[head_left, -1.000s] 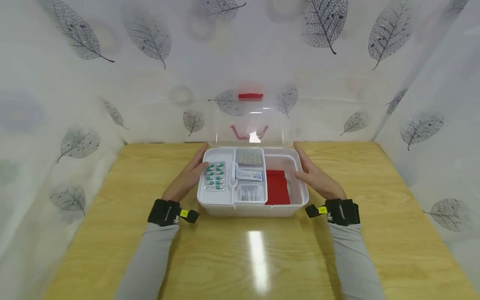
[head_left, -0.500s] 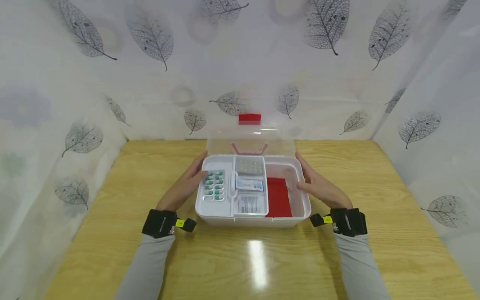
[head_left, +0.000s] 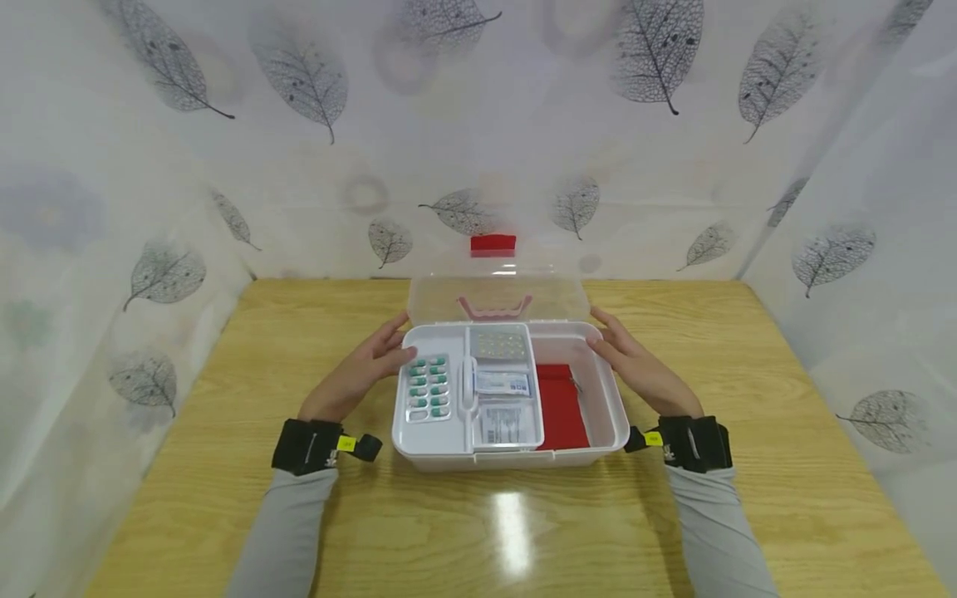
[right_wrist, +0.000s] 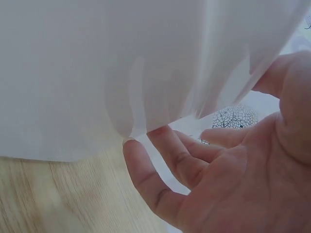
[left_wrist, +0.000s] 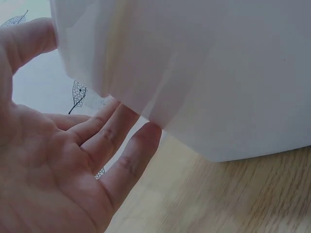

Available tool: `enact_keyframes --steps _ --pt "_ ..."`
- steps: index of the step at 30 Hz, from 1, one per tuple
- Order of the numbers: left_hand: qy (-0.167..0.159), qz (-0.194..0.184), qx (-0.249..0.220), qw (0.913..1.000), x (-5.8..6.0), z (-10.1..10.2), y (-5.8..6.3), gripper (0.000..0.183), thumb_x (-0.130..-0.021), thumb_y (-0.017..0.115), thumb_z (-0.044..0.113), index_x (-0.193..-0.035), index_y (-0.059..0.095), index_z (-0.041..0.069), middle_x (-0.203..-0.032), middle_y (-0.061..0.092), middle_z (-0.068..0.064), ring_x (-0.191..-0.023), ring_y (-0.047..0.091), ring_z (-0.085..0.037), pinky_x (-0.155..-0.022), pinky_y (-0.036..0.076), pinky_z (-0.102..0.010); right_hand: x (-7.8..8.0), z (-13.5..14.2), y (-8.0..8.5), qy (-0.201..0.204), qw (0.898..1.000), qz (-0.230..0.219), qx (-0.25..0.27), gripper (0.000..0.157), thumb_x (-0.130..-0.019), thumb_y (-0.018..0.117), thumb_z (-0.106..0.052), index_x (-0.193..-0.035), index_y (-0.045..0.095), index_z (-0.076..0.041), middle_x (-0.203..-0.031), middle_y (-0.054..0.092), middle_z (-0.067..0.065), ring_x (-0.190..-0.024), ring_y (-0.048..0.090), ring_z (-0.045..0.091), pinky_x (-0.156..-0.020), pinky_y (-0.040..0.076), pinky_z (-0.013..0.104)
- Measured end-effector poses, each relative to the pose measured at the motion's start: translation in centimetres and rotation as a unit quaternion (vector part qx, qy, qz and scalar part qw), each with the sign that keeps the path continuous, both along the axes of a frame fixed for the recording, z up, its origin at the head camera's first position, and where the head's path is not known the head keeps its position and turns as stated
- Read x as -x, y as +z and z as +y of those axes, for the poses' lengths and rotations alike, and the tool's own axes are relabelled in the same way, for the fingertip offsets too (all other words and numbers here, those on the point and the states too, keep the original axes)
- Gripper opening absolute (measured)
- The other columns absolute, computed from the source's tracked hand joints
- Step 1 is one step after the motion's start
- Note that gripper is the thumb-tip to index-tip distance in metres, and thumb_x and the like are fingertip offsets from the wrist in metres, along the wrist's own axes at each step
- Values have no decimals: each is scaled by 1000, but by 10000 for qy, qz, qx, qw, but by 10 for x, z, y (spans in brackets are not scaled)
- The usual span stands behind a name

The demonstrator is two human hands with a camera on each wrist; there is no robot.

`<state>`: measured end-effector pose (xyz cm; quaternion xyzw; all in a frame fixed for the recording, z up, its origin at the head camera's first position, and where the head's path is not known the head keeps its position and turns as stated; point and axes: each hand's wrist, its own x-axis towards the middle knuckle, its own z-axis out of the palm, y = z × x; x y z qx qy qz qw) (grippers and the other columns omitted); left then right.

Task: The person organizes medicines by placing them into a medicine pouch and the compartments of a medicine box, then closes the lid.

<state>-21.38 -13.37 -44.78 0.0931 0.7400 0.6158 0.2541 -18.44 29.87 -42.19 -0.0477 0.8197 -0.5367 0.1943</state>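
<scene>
A white plastic medicine box (head_left: 516, 459) with its clear lid (head_left: 434, 301) tipped back sits on the table. My left hand (head_left: 347, 380) holds its left end, thumb over the rim. My right hand (head_left: 643, 378) holds the opposite end the same way. In both wrist views, fingertips touch the box's lower edge. The inner tray (head_left: 434, 440) bears a blister pack of green-and-white capsules (head_left: 429, 389). Its small compartments hold another blister pack (head_left: 499, 345), a blue-and-white sachet (head_left: 503, 383) and a printed packet (head_left: 507, 423). A red item (head_left: 561, 407) lies in the box's right part.
The wooden table (head_left: 419, 531) extends around the box. A leaf-patterned curtain (head_left: 478, 124) hangs behind and on both sides. The lid has a pink handle (head_left: 495, 311) and a red latch (head_left: 493, 245), close to the back curtain.
Both hands have drawn the box toward the person, away from the back curtain. The lid leans further back and its latch sits lower in view.
</scene>
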Motion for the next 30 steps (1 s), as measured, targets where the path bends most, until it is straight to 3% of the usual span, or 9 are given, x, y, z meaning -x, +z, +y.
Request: enact_keyframes --steps 7,12,16,20,23,27,30 --pt "-24 -59 -49 10000 1 0 0 79 -99 60 49 -162 14 40 -166 28 -10 -147 37 -36 -119 10 -69 -1 3 -1 -63 9999 38 101 73 -107 46 -45 -165 7 -28 -170 10 13 -153 16 45 -112 25 71" --pt "-74 -62 -102 9999 0 -1 -2 79 -99 59 48 -162 12 43 -170 18 -7 -153 24 -34 -119 10 -69 -1 3 -2 -1 9997 39 236 72 -107 47 -43 -165 5 -30 -170 11 12 -153 16 44 -112 23 72" --pt "-166 126 -275 9994 1 -2 0 77 -101 59 44 -162 12 44 -171 12 4 -151 29 -33 -119 16 -66 1 2 -3 51 9984 212 520 71 -107 49 -37 -164 7 -33 -170 13 9 -153 18 42 -115 21 71" --pt "-262 290 -519 9979 1 -2 3 74 -103 58 36 -160 12 49 -169 11 14 -146 37 -32 -116 26 -63 3 -1 -3 38 9951 560 812 67 -107 52 -29 -164 15 -31 -169 16 5 -145 35 39 -110 36 63" --pt "-321 400 -650 9966 1 -2 4 76 -104 58 31 -159 11 51 -169 10 18 -147 37 -31 -113 34 -60 4 -2 -3 -68 9921 819 945 66 -106 54 -24 -162 18 -27 -168 20 4 -133 48 33 -99 50 51" --pt "-347 620 -881 9936 3 -1 4 77 -104 57 21 -161 10 44 -170 11 13 -147 36 -33 -109 41 -58 5 -1 -5 -234 9893 1088 945 67 -104 58 -21 -160 20 -26 -165 25 3 -128 51 22 -91 54 38" --pt "-292 761 -1014 9915 3 -2 5 74 -104 57 15 -160 14 38 -170 13 9 -146 36 -34 -107 44 -56 6 2 -6 -281 9870 1256 961 63 -105 57 -20 -158 24 -25 -165 27 2 -130 52 16 -93 54 32"
